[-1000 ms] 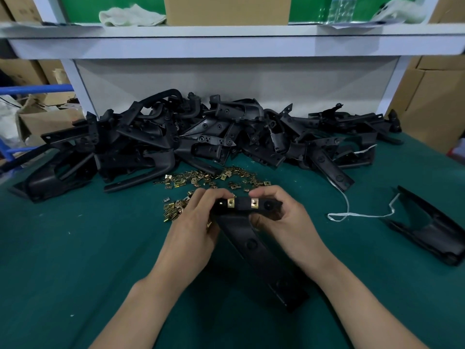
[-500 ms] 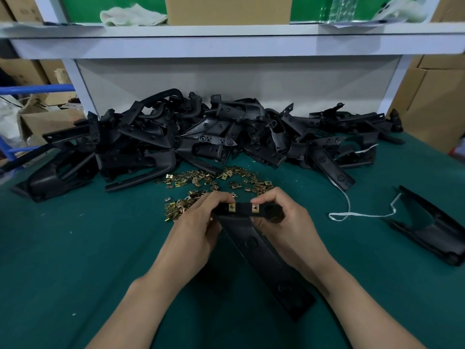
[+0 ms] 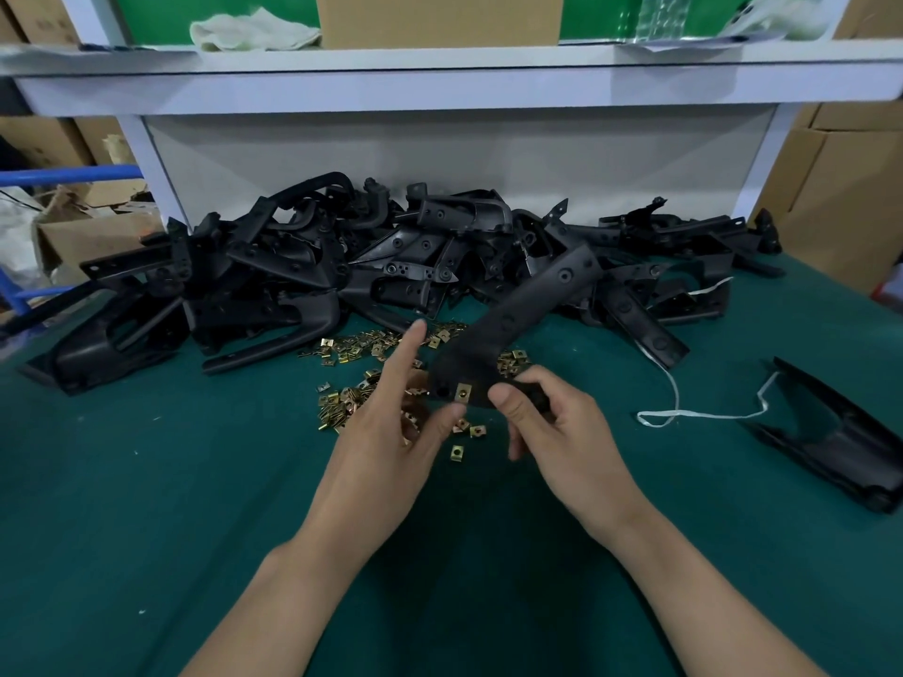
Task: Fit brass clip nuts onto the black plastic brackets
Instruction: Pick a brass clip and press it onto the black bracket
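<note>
Black elongated plastic bracket (image 3: 518,320) gripped in curled fingers of right hand (image 3: 562,432). Square brass clip nut (image 3: 462,392) seated between thumbs. Left hand (image 3: 386,442) fingers wide, empty.

The bracket (image 3: 518,315), whose long arm pointed near, now rises toward the far right, gripped by the right hand (image 3: 562,427) alone. The left hand (image 3: 391,432) has let go, fingers straightened.

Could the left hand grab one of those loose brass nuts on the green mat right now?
Probably yes. The left hand is open, seems empty, and hovers just above the loose brass nuts. The right hand holds the black bracket tilted up and away, so the nearest nuts lie uncovered.
</note>
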`<state>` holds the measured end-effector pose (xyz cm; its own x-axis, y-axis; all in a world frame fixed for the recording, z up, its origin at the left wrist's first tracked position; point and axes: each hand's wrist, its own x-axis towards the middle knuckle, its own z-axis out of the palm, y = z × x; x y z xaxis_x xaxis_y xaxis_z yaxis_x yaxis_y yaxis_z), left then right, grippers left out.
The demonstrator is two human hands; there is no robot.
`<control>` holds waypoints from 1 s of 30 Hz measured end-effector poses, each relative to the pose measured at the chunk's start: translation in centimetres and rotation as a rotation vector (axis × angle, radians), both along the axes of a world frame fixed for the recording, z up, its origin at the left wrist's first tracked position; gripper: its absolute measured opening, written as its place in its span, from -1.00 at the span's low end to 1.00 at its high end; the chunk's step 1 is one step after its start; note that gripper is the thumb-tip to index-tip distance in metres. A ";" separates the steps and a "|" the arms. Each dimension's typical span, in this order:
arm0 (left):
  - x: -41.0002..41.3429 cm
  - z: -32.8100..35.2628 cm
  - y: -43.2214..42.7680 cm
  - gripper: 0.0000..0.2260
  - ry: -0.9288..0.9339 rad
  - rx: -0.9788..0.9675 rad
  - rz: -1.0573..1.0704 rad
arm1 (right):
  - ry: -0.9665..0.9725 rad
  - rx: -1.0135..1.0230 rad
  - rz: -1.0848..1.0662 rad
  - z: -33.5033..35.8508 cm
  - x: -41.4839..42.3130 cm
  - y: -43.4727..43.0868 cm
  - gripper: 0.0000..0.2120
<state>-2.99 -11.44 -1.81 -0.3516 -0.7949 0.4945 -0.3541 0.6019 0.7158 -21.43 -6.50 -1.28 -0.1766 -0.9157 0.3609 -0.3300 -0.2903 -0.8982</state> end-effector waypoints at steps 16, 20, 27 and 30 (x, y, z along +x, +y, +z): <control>-0.5 0.0 0.2 -0.75 0.001 0.053 0.020 | 0.032 -0.041 -0.026 0.1 0.4 0.2 -0.72; -0.7 -0.1 0.2 -0.69 0.007 0.070 0.010 | -0.023 -0.041 0.013 0.3 0.5 0.3 -0.69; -0.7 -0.1 0.2 -0.63 -0.022 0.119 -0.008 | -0.084 0.007 0.026 0.1 0.7 0.2 -0.69; -0.8 0.0 0.4 -0.54 -0.009 0.119 0.003 | -0.088 0.007 0.031 0.1 0.8 0.2 -0.68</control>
<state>-3.78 -11.01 -1.84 -0.3529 -0.8491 0.3930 -0.3628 0.5113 0.7791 -20.68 -6.28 -1.15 -0.1790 -0.9236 0.3391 -0.2410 -0.2930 -0.9252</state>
